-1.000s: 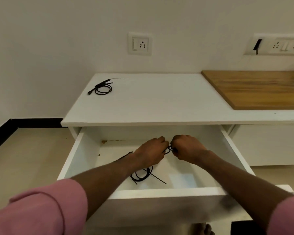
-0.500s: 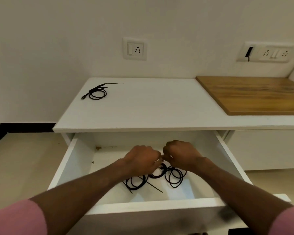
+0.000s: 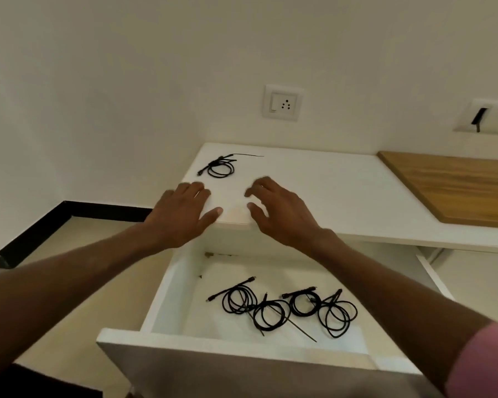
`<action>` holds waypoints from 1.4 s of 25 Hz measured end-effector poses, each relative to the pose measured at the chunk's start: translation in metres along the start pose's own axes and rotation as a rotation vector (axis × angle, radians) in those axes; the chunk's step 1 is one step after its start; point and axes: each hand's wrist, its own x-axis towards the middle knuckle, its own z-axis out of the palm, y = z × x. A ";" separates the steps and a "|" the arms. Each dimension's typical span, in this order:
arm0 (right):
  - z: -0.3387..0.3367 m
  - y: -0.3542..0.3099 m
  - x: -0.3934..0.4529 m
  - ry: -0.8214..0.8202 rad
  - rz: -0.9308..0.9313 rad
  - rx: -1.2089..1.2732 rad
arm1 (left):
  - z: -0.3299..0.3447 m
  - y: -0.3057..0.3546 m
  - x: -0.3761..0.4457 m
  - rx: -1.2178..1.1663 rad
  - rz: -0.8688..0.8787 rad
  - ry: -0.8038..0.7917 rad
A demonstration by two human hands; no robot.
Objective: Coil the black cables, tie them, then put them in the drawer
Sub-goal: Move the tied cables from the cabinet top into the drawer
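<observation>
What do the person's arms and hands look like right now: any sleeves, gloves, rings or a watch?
Both arms are bare from wrist to above the elbow. A pink sleeve shows on the right arm at the lower right corner; no sleeve shows on the left arm. The left hand and right hand are bare: no gloves, rings, watch or wristband visible.

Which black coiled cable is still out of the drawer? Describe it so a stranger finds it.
Start at the white countertop under the wall socket. Near its far left corner lies one black coiled cable, alone. The other four coils lie together inside the open white drawer below.
</observation>
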 end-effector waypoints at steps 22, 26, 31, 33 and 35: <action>0.040 -0.014 0.020 -0.099 0.188 -0.173 | 0.018 0.005 -0.007 -0.388 -0.116 0.216; 0.004 -0.005 -0.049 -0.096 -0.200 -0.186 | 0.002 0.016 -0.007 -0.583 -0.040 0.342; -0.005 0.034 -0.124 -0.376 -0.287 -0.267 | -0.004 0.059 -0.008 -0.434 0.193 0.239; 0.001 0.050 -0.133 -0.483 -0.166 -0.319 | -0.002 0.071 -0.008 -0.427 0.230 0.193; 0.008 0.056 -0.135 -0.632 -0.054 -0.358 | 0.004 0.078 -0.012 -0.359 0.267 0.145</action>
